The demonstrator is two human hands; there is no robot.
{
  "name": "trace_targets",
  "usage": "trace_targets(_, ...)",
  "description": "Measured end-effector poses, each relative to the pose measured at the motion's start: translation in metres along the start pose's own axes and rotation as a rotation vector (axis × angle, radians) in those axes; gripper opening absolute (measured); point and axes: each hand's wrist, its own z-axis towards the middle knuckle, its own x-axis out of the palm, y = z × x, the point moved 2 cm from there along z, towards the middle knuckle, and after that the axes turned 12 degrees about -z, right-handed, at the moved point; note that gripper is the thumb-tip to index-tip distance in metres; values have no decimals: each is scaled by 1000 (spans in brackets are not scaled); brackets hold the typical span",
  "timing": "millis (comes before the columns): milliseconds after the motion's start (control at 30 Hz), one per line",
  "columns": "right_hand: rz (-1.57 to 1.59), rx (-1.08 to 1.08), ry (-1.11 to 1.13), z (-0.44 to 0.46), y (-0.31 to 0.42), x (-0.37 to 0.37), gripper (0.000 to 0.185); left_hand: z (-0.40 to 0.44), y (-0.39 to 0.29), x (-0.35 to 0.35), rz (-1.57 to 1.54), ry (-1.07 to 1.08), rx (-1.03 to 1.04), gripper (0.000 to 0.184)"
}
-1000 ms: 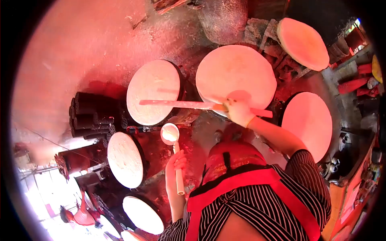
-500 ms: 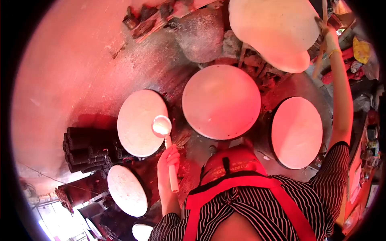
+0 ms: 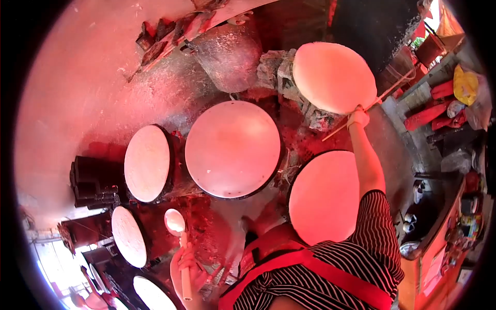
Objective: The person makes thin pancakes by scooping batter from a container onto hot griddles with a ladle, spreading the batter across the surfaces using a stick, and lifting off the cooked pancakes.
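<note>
My left hand point(image 3: 187, 262), low in view, is closed around the wooden handle of a ladle point(image 3: 175, 221), whose bright bowl points up and away from me. My right hand point(image 3: 358, 118) reaches out to the right and grips a long thin wooden stick point(image 3: 388, 92), which slants across under it. Against that hand is the lower edge of a broad, thin, pale round sheet point(image 3: 333, 77); whether the fingers also pinch it I cannot tell. Nearest to my body are a large round pale-topped griddle point(image 3: 232, 150) in the middle and another griddle point(image 3: 324, 199) below my right forearm.
More pale-topped round griddles point(image 3: 147, 163) stand in a row at the left, beside dark stacked cylinders point(image 3: 88, 178). Bricks point(image 3: 271, 67) lie behind the sheet. A cluttered wooden counter point(image 3: 421, 268) is at the right, with a yellow bag point(image 3: 465, 85) and red bundles beyond it.
My view has turned right. My right hand has come lower and nearer with the stick, and the sheet looks smaller and more evenly round. The ladle is now away from the left griddle.
</note>
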Motion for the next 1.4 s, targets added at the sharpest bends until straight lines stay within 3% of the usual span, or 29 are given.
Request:
trace_targets(33, 143, 54, 48, 0, -4, 3, 24, -8, -2, -10, -10, 7, 31, 26)
trace_targets(133, -134, 9, -155, -60, 55, -20, 24, -40, 0, -42, -75, 29, 82, 28)
trace_targets(200, 103, -1, 34, -32, -10, -19, 23, -58, 2, -65, -117, 81, 98, 29)
trace_targets(333, 262, 115, 588, -256, 36, -27, 5, -101, -5, -128, -332, 205, 97, 26)
trace_targets(433, -105, 418, 1416, -439, 1, -52, 7, -141, -12, -189, -473, 290, 181, 19)
trace_targets(467, -226, 924, 1500, -497, -26, -64, 15, -154, -15, -218, -542, 362, 212, 18)
trace_targets(500, -556, 402, 1802, -565, 1, -93, 10, -168, -16, -246, -584, 403, 302, 23)
trace_targets(600, -948, 420, 2419, -708, -46, -193, 16, -224, -6, -329, -874, 620, 446, 27)
trace_targets(667, -998, 417, 2827, -768, -74, -269, 23, -260, -2, -409, -1007, 811, 537, 32)
trace_targets(700, -1068, 193, 2979, -794, -73, -309, 26, -273, -1, -458, -1037, 858, 666, 36)
trace_targets(733, -1113, 49, 3106, -820, -74, -341, 31, -281, -4, -501, -1018, 746, 960, 35)
trace_targets(767, -1164, -34, 3215, -831, -82, -368, 31, -285, -5, -548, -717, 416, 1391, 31)
trace_targets(800, -1279, -159, 3271, -848, -79, -402, 29, -291, -5, -588, -576, -356, 1725, 26)
trace_targets(833, -1213, -387, 3367, -858, -100, -431, 28, -305, -6, -636, -503, -865, 1613, 26)
trace_targets(867, -1108, -597, 3442, -865, -127, -457, 27, -309, -17, -683, -63, -1559, 1966, 26)
trace_targets(967, -439, -1589, 3541, -910, -166, -551, 33, -373, -34, -800, 126, -1500, 1269, 36)
trace_targets(1067, -241, -1716, 3690, -947, -167, -640, 39, -382, -53, -881, 1281, -1697, 994, 35)
trace_targets(1133, 616, -1811, 3636, -973, -167, -705, 50, -402, -50, -906, 905, -1844, 1116, 30)
trace_targets(1167, 938, -1715, 3578, -984, -163, -742, 56, -409, -49, -915, 716, -1907, 1167, 30)
trace_targets(1233, 970, -2083, 3403, -991, -203, -795, 62, -351, -81, -938, -150, -1772, 1126, 29)
trace_targets(1267, 993, -2252, 3297, -993, -222, -818, 66, -319, -111, -950, -311, -1615, 1100, 35)
trace_targets(1300, 761, -2657, 3199, -996, -232, -838, 68, -303, -130, -948, -618, -1157, 1252, 30)
trace_targets(1333, 499, -3056, 3020, -996, -238, -848, 70, -292, -152, -942, -1039, -416, 1380, 24)
trace_targets(1367, 737, -2816, 3160, -992, -268, -838, 68, -290, -171, -935, -1294, 229, 1354, 19)
trace_targets(1400, 637, -2797, 3232, -990, -262, -831, 68, -299, -181, -925, -1421, 670, 1317, 14)
